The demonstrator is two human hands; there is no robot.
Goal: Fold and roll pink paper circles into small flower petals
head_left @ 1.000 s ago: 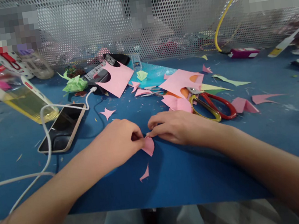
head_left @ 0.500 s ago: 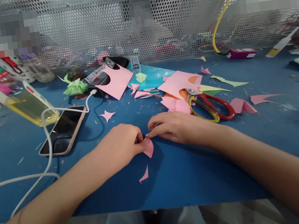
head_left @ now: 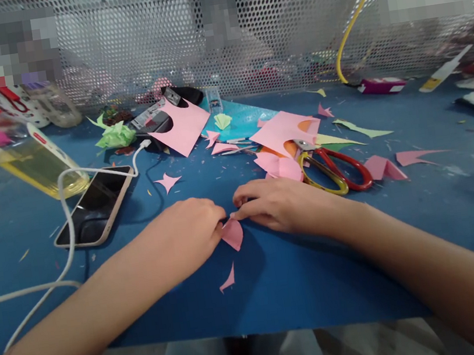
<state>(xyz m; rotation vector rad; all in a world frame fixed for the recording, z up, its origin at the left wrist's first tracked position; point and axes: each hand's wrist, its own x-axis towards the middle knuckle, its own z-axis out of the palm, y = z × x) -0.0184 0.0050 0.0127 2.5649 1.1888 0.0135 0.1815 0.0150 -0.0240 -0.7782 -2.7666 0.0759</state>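
Observation:
A small rounded piece of pink paper (head_left: pixel 232 234) is held just above the blue table, between my two hands. My left hand (head_left: pixel 193 225) is closed at its left edge, its fingertips partly hidden behind the knuckles. At the paper's upper corner, the thumb and finger of my right hand (head_left: pixel 273 203) pinch it. A thin pink scrap (head_left: pixel 228 280) lies on the table just in front of the paper. Beside my right hand rest scissors (head_left: pixel 335 169) with one yellow and one red handle, partly over pink paper cutouts (head_left: pixel 279 165).
A phone (head_left: pixel 95 208) with a white cable (head_left: pixel 64 202) lies left, beside a tilted bottle of yellow liquid (head_left: pixel 36 164). Pink sheets with cut-out curves (head_left: pixel 183 127), a blue sheet (head_left: pixel 244 116) and several scraps spread toward the perforated metal panel (head_left: pixel 268 26). The table's front edge is near.
More of the pink paper's left side shows now, as my left fingers have shifted slightly. My right hand stays nearly in place. The view has moved a little.

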